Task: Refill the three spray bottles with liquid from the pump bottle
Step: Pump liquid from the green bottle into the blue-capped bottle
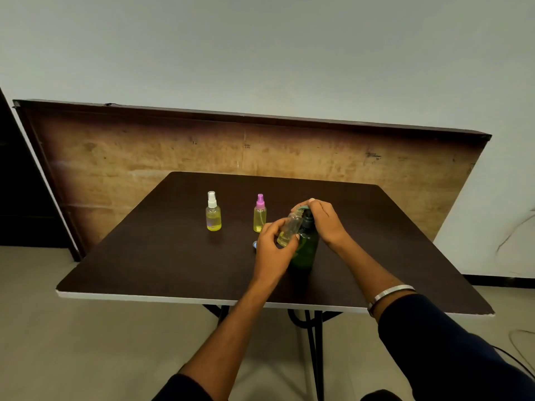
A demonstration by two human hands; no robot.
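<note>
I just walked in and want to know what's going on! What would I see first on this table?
First you'd see two hands in the middle: the left hand tilts a small open bottle against the pump of a green bottle, and the right hand rests on that pump. Behind and left stand two spray bottles of yellow liquid, one with a white cap, one with a pink cap.

Clear glossy plastic spray bottles point(213, 217), dark matt wood-grain table point(162, 250), shiny metal bangle point(390, 293).
</note>
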